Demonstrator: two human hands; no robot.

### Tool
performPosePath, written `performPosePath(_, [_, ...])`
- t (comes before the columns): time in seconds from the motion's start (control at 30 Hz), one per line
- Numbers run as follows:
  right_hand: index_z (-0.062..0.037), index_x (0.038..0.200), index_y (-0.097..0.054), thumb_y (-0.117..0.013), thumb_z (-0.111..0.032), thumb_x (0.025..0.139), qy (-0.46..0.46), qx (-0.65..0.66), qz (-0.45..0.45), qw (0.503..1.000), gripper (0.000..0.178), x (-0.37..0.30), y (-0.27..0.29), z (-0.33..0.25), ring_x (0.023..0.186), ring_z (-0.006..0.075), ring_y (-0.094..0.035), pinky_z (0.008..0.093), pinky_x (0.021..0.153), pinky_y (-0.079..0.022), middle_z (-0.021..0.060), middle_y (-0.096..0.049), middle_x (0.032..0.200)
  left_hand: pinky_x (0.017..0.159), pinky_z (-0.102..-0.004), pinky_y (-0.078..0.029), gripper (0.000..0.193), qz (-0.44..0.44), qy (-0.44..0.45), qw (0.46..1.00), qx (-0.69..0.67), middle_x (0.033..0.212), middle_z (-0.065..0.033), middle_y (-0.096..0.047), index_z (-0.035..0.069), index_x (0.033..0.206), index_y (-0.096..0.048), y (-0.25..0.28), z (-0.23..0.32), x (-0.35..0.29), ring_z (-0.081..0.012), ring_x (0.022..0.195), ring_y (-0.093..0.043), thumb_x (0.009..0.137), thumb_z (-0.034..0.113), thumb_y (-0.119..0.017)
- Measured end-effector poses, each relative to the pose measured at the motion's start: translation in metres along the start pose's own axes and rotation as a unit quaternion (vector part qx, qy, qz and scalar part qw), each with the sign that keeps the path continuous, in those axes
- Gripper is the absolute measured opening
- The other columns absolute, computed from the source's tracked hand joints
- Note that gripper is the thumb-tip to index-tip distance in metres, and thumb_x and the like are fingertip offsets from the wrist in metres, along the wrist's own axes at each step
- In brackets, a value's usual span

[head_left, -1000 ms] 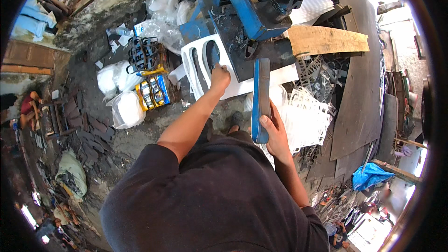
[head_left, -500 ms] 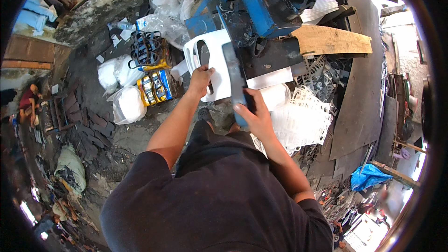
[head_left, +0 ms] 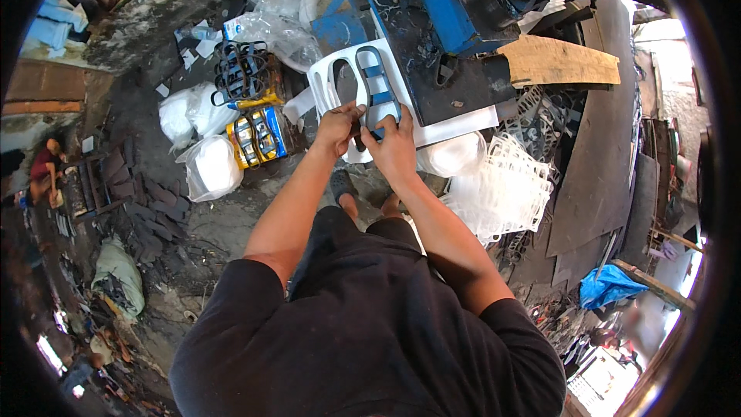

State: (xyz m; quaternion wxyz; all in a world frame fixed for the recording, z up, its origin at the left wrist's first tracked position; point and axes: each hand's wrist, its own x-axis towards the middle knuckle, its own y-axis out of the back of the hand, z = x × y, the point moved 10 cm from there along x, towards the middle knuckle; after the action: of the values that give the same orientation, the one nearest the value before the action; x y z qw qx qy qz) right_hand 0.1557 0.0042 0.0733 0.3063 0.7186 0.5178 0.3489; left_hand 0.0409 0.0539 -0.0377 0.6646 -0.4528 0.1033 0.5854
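Note:
A white foam-like sheet (head_left: 318,77) with a long sole-shaped hole lies at the near edge of the blue press's dark bed. On it, right of the hole, rests a sole-shaped cutting die (head_left: 378,85), a dark blue metal outline with crossbars. My left hand (head_left: 337,130) is closed on the sheet's near part beside the hole, its fingertips close to the die. My right hand (head_left: 395,147) grips the near end of the die, thumb on the left and fingers on the right. The fingers' undersides are hidden.
Overhead at the back stands a blue press (head_left: 432,4). More dies (head_left: 258,135) sit on yellow boxes at the left, near white bagged bundles (head_left: 212,170). Perforated white offcuts (head_left: 502,189) and a wooden board (head_left: 559,62) are at the right. A person (head_left: 46,166) is far left.
My right hand has brought the die from upright beside the sheet's right edge to lying flat on the sheet. My left hand has shifted slightly right, still at the sheet.

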Motion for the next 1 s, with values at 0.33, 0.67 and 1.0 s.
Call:
performPosePath(0.33, [-0.0002, 0.1, -0.057, -0.075, -0.031, 0.081, -0.003, -0.038, 0.0, 0.999, 0.04, 0.004, 0.0, 0.002, 0.118, 0.048, -0.049, 0.0494, 0.096, -0.046, 0.0324, -0.042, 0.134, 0.056, -0.0256, -0.048, 0.025, 0.018, -0.015, 0.998, 0.057, 0.083, -0.0006, -0.064, 0.001, 0.113, -0.064, 0.005, 0.0, 0.01, -0.0101, 0.067, -0.059, 0.092, 0.012, -0.069])
performPosePath(0.67, [0.0031, 0.117, -0.052, -0.06, -0.03, 0.098, -0.433, 0.435, 0.101, 0.783, 0.039, -0.085, -0.005, 0.145, 0.096, 0.0215, -0.057, 0.0364, 0.08, -0.051, 0.0121, -0.055, 0.108, 0.066, -0.0291, -0.051, 0.024, 0.019, -0.011, 0.996, 0.081, 0.086, 0.0012, -0.065, 0.003, 0.113, -0.065, 0.0, 0.009, 0.005, -0.011, 0.073, -0.061, 0.091, 0.013, -0.069])
performPosePath(1.0, [-0.0007, 0.108, -0.055, -0.05, -0.024, 0.103, -0.42, 0.485, 0.162, 0.749, 0.025, -0.008, 0.013, 0.2, 0.078, 0.0155, -0.058, 0.0277, 0.066, -0.05, 0.0075, -0.061, 0.099, 0.064, -0.0302, -0.053, 0.021, -0.014, -0.125, 0.981, 0.149, 0.09, -0.0034, -0.067, -0.004, 0.112, -0.065, -0.062, 0.01, 0.076, -0.0141, 0.073, -0.064, 0.094, 0.003, -0.054])
